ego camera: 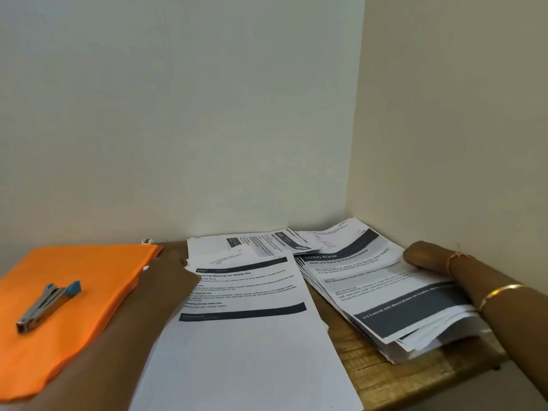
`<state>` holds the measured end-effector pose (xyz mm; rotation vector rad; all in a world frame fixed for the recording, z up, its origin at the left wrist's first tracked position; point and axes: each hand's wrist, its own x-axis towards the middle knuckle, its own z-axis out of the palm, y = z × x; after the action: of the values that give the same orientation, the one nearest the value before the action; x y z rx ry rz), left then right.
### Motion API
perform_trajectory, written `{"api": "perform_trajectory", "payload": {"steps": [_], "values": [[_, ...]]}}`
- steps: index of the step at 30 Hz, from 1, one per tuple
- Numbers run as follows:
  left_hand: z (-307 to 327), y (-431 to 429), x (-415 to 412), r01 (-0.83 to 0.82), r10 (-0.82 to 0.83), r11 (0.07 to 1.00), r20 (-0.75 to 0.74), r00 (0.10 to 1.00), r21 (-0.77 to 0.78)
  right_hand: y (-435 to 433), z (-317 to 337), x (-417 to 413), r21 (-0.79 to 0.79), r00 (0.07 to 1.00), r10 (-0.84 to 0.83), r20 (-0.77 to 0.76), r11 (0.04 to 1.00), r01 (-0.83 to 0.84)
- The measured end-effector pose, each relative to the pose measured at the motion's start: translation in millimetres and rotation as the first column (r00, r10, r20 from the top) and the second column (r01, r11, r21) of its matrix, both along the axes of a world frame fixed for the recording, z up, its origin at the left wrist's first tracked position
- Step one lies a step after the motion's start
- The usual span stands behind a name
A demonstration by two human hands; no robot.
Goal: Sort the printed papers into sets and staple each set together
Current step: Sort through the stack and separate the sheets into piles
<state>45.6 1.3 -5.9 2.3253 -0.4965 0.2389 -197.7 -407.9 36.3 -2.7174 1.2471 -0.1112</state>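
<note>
Sorting seems the step in hand. Nearest, a printed sheet [246, 336] lies in the middle, the left hand [175, 274] at its far-left corner, grip too blurred to tell. The stapler [47, 304] waits on the orange folder [89, 262]. The right hand [427, 256] lies on the thick stack [385, 298]; its hold is unclear too. Loose papers [267, 241] lie by the wall. The next move likely calls for peeling one sheet off cleanly.

The top sheet of the right stack [370, 280] reads "LIVING ROOM" in its header, and the near dark band begins "2-3 framed wall decorations". The centre sheet [246, 292] has the title "…paring Makeup for Going Out", its start covered. All other print is too blurred to read.
</note>
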Motion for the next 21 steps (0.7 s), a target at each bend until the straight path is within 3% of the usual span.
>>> {"api": "perform_trajectory", "payload": {"steps": [10, 16, 21], "values": [[8, -2, -19, 0.021, -0.021, 0.998, 0.001, 1.000, -0.062, 38, 2, 19, -0.074, 0.995, -0.057, 0.077, 0.995, 0.063], [11, 2, -23, 0.039, -0.045, 0.995, -0.067, 0.997, -0.087, 99, 9, 63, -0.138, 0.916, 0.219, 0.335, 0.973, -0.182], [16, -1, -33, 0.024, -0.030, 0.997, -0.093, 0.995, -0.068, 156, 9, 100, -0.062, 0.854, 0.372, 0.363, 0.924, -0.376]]}}
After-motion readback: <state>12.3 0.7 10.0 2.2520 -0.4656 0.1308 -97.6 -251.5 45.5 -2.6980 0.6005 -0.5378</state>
